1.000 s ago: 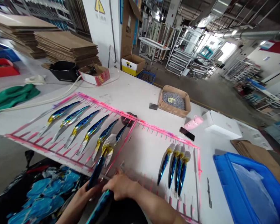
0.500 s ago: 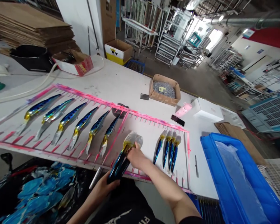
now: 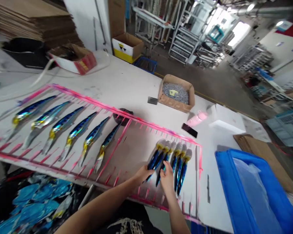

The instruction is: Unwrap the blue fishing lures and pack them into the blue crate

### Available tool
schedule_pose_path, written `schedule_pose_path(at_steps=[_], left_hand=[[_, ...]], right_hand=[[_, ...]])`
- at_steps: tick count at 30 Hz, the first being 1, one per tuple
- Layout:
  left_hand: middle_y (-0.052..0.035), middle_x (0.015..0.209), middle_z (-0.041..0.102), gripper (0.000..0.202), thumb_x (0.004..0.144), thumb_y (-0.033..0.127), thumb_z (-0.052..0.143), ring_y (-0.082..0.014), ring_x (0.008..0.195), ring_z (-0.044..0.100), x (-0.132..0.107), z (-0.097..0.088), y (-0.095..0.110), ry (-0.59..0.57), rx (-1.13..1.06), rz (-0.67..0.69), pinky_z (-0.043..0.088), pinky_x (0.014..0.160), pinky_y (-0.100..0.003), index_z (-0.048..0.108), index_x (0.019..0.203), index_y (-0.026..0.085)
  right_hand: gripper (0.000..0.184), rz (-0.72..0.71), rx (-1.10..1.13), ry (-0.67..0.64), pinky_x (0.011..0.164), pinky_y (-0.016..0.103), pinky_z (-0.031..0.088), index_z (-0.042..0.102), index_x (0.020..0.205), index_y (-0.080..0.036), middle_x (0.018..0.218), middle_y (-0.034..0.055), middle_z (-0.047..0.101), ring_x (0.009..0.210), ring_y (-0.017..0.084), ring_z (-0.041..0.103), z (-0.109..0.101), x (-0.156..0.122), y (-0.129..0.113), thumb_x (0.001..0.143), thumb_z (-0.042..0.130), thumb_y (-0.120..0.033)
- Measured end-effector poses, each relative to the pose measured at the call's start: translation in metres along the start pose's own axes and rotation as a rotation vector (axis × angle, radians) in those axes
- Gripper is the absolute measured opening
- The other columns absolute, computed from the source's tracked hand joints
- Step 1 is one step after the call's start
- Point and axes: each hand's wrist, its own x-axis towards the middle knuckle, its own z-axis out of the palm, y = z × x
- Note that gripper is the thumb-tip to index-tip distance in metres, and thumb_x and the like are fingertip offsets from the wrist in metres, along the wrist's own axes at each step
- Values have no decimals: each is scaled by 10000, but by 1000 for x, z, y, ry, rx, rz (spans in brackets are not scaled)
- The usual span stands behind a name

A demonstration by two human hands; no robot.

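My left hand (image 3: 143, 174) is closed on the dark lower ends of blue fishing lures (image 3: 153, 161) with yellow and clear heads. Just right of it, my right hand (image 3: 168, 177) pinches another blue lure (image 3: 162, 170) at its body. These lures lie close together, their clear ends pointing to the far side of the table. Beside my right hand rests a further bunch of lures (image 3: 179, 169). On the left, inside a pink-stained frame (image 3: 107, 110), several larger-looking lures (image 3: 74, 131) lie spaced apart in a slanting row. My fingers hide parts of the held lures.
Beyond the frame are a cardboard box of small grey pieces (image 3: 177, 92), a phone (image 3: 189, 130), a pink bottle (image 3: 197, 119) and a white box (image 3: 227, 118). A blue bin (image 3: 234, 182) stands right, near a thin metal tool (image 3: 208, 188). A bag of blue scraps (image 3: 36, 201) sits below left.
Both hands have moved right with the lures, from in front of my body to beside the bunch on the table. The held lures are now lowered among the others. The view has shifted slightly.
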Motion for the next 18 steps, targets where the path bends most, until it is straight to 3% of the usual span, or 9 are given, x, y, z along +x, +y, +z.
schedule_pose_path(at_steps=[2, 4, 7, 9, 12, 14, 16, 18], left_hand=[[30, 501, 458, 258, 696, 396, 661, -184, 604, 570, 8, 2, 5, 27, 135, -13, 415, 585, -264, 627, 698, 141], [-10, 555, 522, 274, 651, 396, 718, -249, 694, 618, 12, -1, 10, 55, 254, -10, 455, 656, -315, 640, 672, 134], [-134, 821, 647, 376, 609, 424, 773, -359, 883, 639, 5, -16, 13, 110, 383, 31, 481, 783, -415, 682, 779, 102], [-165, 979, 658, 388, 644, 399, 759, -356, 958, 632, -13, -35, 11, 137, 436, 85, 480, 847, -420, 692, 895, 111], [-98, 999, 676, 236, 745, 279, 651, -259, 941, 642, -56, -78, -6, 190, 479, 166, 489, 863, -337, 689, 956, 179], [-76, 980, 680, 222, 815, 205, 529, -222, 940, 635, -90, -115, -28, 285, 492, 180, 485, 871, -318, 678, 979, 200], [-89, 1006, 679, 267, 880, 208, 444, -225, 976, 623, -122, -155, -58, 458, 525, 191, 476, 896, -345, 664, 1030, 198], [-84, 970, 690, 250, 907, 272, 457, -231, 938, 630, -147, -189, -91, 702, 622, 266, 483, 865, -355, 675, 1009, 205]], right_hand=[[452, -2, 59, 13, 1035, 554, 418, 611, 1180, -103, 1263, 215, 593, 1220, 326, 541, -4, 9, 5, 830, 393, -289], [463, -26, 110, 8, 1064, 565, 381, 595, 1201, -102, 1286, 215, 578, 1252, 328, 512, -5, 26, -1, 849, 395, -326], [484, -34, 271, -51, 1101, 558, 337, 552, 1265, -122, 1355, 199, 536, 1312, 319, 456, 6, 52, -32, 865, 434, -367], [522, -3, 447, -154, 1099, 547, 344, 514, 1311, -127, 1395, 200, 504, 1312, 316, 461, 23, 62, -65, 864, 472, -395], [566, -3, 622, -358, 1015, 478, 460, 460, 1371, -138, 1392, 200, 520, 1213, 287, 571, 67, 59, -123, 879, 488, -415], [572, -12, 674, -473, 932, 413, 528, 458, 1378, -150, 1331, 184, 584, 1125, 262, 639, 104, 47, -161, 878, 513, -422], [589, 10, 707, -525, 886, 382, 550, 467, 1363, -141, 1283, 184, 618, 1093, 259, 658, 143, 35, -194, 856, 549, -429], [589, 47, 717, -514, 866, 373, 553, 480, 1333, -135, 1235, 179, 642, 1081, 261, 657, 178, 25, -221, 825, 587, -415]])
